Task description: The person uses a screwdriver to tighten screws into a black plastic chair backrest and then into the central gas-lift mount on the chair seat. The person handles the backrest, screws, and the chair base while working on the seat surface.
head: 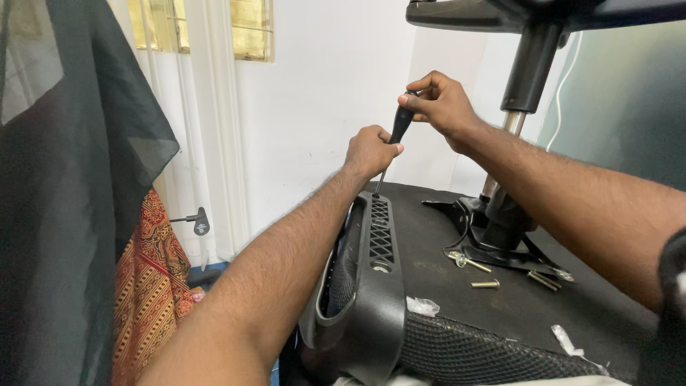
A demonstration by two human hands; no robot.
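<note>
Over the chair seat's far edge, my right hand (439,104) pinches the screwdriver (397,132) handle while my left hand (370,150) curls around its shaft above the black plastic frame (371,286).

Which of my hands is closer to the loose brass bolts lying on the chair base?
Right. Both hands grip the screwdriver above the bolts; the right hand is over their side, the left hand farther left.

Home room; hung garments (78,193), curtained window (207,28)
</note>
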